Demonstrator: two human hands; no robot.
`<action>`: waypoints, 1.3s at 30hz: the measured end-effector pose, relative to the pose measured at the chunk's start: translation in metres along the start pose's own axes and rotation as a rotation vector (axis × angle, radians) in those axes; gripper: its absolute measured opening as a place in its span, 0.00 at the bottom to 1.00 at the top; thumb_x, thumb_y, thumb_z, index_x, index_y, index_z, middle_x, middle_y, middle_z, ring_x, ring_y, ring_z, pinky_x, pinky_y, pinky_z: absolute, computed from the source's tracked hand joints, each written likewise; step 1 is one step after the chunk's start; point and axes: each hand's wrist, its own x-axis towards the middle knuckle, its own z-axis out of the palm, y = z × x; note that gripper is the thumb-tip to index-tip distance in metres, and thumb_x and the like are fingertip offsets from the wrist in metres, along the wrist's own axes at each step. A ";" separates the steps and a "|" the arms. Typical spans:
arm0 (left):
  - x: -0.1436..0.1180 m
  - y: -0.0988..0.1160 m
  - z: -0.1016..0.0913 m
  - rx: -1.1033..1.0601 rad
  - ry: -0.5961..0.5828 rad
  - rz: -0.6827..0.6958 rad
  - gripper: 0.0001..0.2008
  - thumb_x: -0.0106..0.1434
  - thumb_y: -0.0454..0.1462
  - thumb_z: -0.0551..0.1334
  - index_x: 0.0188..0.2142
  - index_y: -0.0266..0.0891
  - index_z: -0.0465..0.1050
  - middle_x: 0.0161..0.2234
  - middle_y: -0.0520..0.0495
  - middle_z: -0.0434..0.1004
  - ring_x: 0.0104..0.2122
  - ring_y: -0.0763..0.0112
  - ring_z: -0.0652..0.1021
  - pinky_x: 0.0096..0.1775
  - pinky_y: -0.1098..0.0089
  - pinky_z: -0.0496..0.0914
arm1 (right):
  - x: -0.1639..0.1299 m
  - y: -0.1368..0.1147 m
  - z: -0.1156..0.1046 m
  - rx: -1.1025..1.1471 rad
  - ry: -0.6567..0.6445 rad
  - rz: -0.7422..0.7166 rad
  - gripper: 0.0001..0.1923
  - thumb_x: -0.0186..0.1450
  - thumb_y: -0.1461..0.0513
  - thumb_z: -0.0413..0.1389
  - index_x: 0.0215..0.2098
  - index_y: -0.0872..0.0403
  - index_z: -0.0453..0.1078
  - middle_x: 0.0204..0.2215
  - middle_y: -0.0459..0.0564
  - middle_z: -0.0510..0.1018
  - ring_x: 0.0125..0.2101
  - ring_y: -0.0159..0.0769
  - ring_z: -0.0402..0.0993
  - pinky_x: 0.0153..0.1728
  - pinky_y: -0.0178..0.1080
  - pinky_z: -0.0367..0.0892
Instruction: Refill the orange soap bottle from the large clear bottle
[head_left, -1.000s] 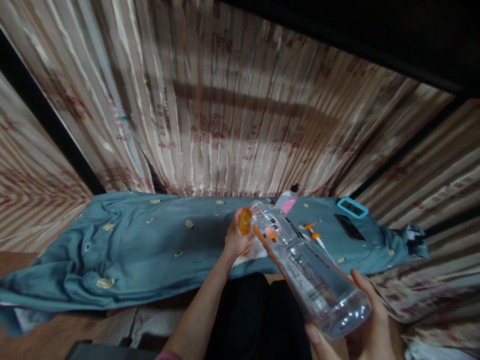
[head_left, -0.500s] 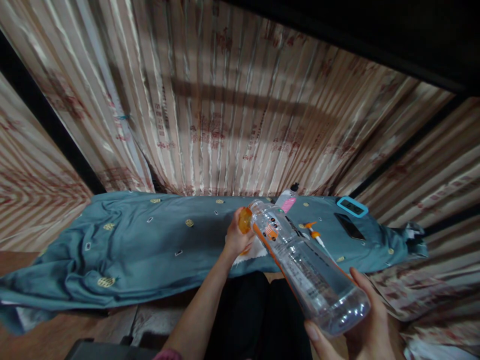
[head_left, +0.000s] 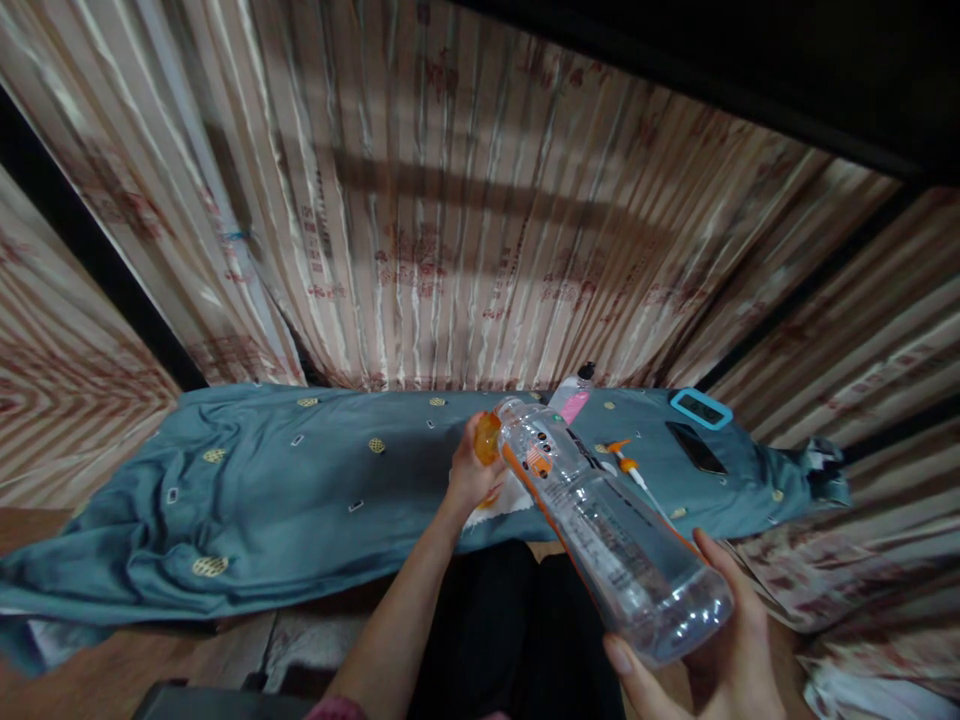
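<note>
Head view: our right hand point(head_left: 712, 640) grips the base of a clear plastic bottle point(head_left: 600, 530), which lies tilted with its neck pointing away from us, above the near edge of the blue cloth point(head_left: 300, 490). Our left hand point(head_left: 471, 470) is closed around an orange cap point(head_left: 487, 438), held just beside the bottle's open mouth. Under the left hand lies a white rag point(head_left: 510, 500). On the cloth to the right we note a pink-labelled bottle point(head_left: 571, 400), an orange-tipped dropper point(head_left: 626, 465), a black phone point(head_left: 695, 447) and a blue-framed timer point(head_left: 701, 408). Striped curtain point(head_left: 450, 200) behind.
</note>
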 end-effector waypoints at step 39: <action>0.002 0.000 -0.001 -0.014 0.001 0.012 0.33 0.51 0.37 0.69 0.55 0.43 0.61 0.49 0.47 0.75 0.46 0.64 0.78 0.51 0.63 0.72 | 0.006 0.037 -0.011 -0.079 -0.073 -0.210 0.49 0.56 0.51 0.65 0.69 0.47 0.47 0.63 0.58 0.60 0.44 0.39 0.77 0.34 0.32 0.75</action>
